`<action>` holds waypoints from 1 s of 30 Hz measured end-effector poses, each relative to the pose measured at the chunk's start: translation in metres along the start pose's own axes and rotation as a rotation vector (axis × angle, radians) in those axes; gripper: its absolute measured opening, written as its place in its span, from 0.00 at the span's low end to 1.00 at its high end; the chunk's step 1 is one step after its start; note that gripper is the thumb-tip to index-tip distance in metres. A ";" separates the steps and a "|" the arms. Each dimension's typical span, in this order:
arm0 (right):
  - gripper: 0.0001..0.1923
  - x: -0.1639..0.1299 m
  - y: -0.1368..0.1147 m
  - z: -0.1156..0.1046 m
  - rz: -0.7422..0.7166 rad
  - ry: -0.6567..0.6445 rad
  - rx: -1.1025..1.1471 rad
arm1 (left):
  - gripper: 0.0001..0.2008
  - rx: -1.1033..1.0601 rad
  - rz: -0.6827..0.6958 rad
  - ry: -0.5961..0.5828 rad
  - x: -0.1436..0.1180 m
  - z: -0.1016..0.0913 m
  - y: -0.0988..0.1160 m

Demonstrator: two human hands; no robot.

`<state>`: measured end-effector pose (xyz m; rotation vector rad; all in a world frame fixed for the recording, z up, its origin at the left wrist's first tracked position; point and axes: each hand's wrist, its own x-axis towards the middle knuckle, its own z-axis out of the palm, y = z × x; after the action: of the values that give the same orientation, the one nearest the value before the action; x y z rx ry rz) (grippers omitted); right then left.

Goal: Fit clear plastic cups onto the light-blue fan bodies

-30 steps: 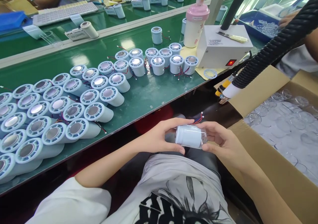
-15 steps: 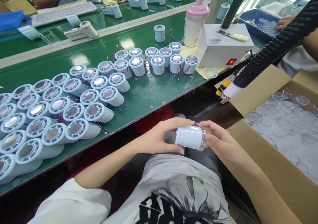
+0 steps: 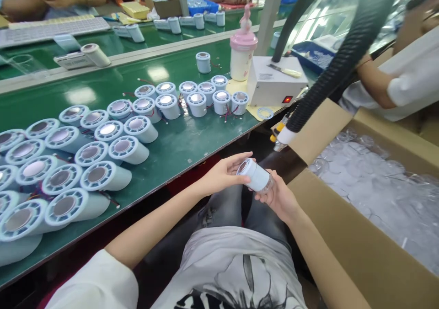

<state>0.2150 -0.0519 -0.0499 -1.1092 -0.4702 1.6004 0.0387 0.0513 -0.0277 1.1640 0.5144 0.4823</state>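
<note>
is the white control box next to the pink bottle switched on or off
On, as far as it shows: the red switch on the front of the white box beside the pink bottle glows lit.

Pale blue cylinder, green belt, pink-lidded bottle, brown carton

You sat at a factory assembly line: rows of identical white cylinders covered the green conveyor belt, co-workers alongside.
</note>
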 end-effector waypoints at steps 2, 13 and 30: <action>0.18 0.011 0.002 -0.010 -0.052 0.063 0.046 | 0.41 0.011 -0.020 -0.010 0.027 0.000 -0.002; 0.22 0.032 -0.013 -0.026 -0.026 0.142 0.127 | 0.34 0.131 -0.037 -0.127 0.073 -0.001 0.007; 0.39 -0.046 -0.027 0.009 0.393 -0.250 -0.107 | 0.32 0.411 0.186 -0.165 -0.040 0.022 0.026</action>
<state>0.2213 -0.0821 -0.0060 -1.1352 -0.5291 2.0941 0.0182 0.0195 0.0091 1.6412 0.3716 0.4455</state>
